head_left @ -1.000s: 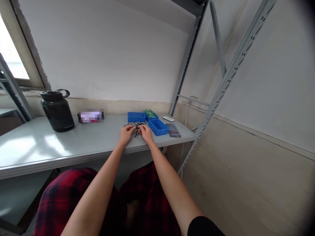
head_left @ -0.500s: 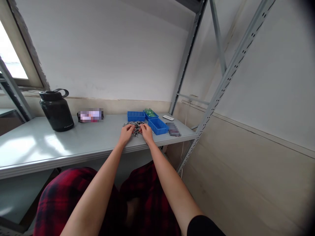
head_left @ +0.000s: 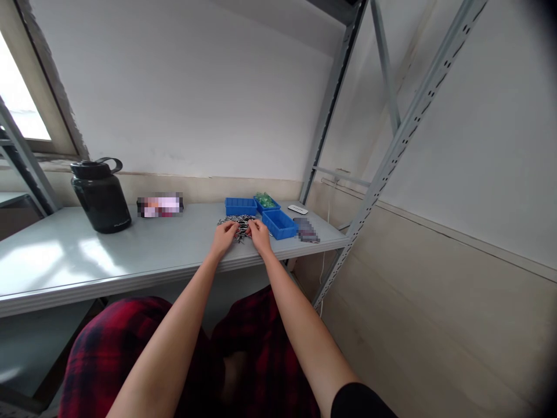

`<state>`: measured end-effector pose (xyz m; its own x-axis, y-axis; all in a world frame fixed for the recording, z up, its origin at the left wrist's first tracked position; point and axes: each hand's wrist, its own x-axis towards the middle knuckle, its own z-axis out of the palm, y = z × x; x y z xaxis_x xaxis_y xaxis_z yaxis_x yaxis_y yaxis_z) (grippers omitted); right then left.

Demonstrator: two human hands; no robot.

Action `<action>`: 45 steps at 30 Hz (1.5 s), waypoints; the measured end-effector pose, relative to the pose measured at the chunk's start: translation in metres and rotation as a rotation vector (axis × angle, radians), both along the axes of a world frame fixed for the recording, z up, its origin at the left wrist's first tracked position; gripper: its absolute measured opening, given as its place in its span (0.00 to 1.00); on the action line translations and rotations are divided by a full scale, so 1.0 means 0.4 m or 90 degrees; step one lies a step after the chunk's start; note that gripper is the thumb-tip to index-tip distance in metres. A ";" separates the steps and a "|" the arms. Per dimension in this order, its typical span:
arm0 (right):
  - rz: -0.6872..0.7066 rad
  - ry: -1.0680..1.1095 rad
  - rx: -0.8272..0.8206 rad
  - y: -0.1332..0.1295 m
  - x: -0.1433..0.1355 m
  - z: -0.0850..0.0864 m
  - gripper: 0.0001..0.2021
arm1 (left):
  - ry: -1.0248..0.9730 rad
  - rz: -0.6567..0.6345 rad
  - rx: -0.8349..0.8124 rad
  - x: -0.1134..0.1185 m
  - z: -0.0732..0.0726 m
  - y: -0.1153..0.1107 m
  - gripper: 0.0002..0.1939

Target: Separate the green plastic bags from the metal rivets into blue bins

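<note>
A loose pile of thin, dark and silvery metal pieces (head_left: 241, 220), too small to name, lies near the front of the grey shelf top. At its left side is my left hand (head_left: 224, 234), fingers bent and pinched together at the pile. My right hand (head_left: 258, 232) mirrors it on the right side, fingertips also closed among the pieces. What sits between the fingers is too small to make out. Just right of my right hand stands a blue bin (head_left: 279, 224). Behind the pile is another blue bin (head_left: 241, 206), and beside that a blue bin with green pieces (head_left: 267, 201).
A big dark bottle (head_left: 101, 197) stands on the left of the grey shelf top (head_left: 174, 244). A blurred-out screen device (head_left: 160, 205) leans near the wall. To the right lie a white flat object (head_left: 297, 209) and a pixelated dark item (head_left: 307, 230), before a metal upright (head_left: 369, 197).
Almost nothing differs. Both hands stay at the pile, with at most a tiny shift of the fingers.
</note>
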<state>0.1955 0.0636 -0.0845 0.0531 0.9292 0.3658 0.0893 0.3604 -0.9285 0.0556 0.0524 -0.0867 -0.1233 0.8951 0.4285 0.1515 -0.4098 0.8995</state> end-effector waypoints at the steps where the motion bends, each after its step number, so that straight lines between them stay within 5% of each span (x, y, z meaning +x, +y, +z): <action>1: 0.002 0.000 0.002 0.000 0.000 0.000 0.14 | 0.003 0.001 0.000 0.000 0.000 0.000 0.14; 13: 0.013 -0.005 0.015 0.007 0.000 -0.007 0.14 | 0.004 0.004 -0.003 -0.002 -0.003 0.004 0.14; 27: 0.130 -0.039 0.021 0.004 -0.008 0.000 0.09 | -0.024 -0.052 0.044 -0.010 -0.025 0.032 0.18; 33: 0.102 -0.066 0.028 -0.007 -0.005 0.003 0.13 | -0.072 -0.068 0.021 -0.008 -0.038 0.047 0.20; 39: 0.089 -0.020 0.031 -0.011 -0.001 0.008 0.14 | 0.065 -0.014 0.080 -0.007 -0.027 0.037 0.14; 45: 0.080 -0.008 0.029 -0.003 -0.004 0.000 0.13 | 0.176 -0.045 0.062 -0.006 -0.013 0.022 0.12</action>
